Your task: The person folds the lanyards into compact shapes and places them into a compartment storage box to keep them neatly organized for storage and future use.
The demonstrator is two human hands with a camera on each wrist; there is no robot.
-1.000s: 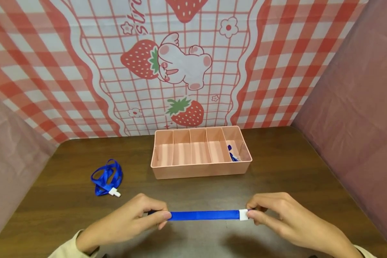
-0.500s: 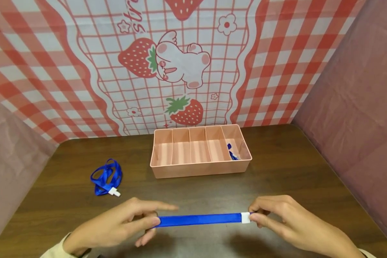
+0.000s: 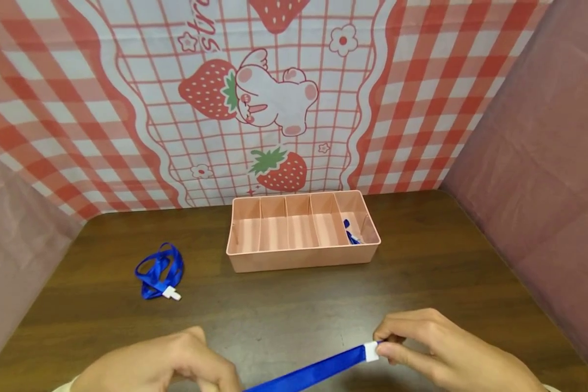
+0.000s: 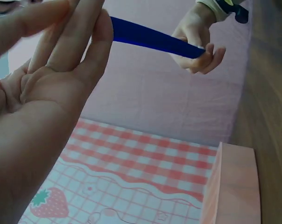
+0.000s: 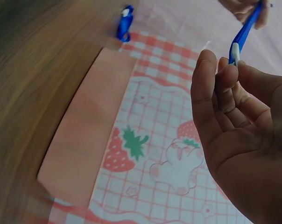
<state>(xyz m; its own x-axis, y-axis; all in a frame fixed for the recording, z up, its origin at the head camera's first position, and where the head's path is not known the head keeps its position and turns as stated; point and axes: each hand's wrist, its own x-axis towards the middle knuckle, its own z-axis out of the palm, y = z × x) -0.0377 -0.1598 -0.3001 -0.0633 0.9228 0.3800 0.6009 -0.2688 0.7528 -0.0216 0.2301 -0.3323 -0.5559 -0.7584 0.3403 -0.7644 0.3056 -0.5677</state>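
A folded blue lanyard [image 3: 313, 374] stretches between the two hands, slanting down to the left out of the head view. At its right end, the right hand [image 3: 451, 351] pinches beside the white clip [image 3: 371, 351] with thumb and fingers. The left hand [image 3: 159, 362] is lower, its fingertips cut off by the head view's bottom edge. In the left wrist view the blue strap [image 4: 155, 39] runs from behind the left hand's fingers [image 4: 80, 37] to the right hand [image 4: 197, 39]. The right wrist view shows the left hand [image 5: 246, 8] gripping the strap's far end.
A pink box [image 3: 304, 260] with several compartments stands at the back of the brown table [image 3: 436, 272]. Its rightmost compartment holds small blue and white pieces [image 3: 353, 237]. Another coiled blue lanyard [image 3: 173, 267] with a white clip lies at left. A checked strawberry cloth [image 3: 421, 98] hangs behind.
The left hand has moved down toward the body, bringing its lanyard end out of the head view, and the strap now slants. The right hand has lowered slightly, still pinching the clip end.
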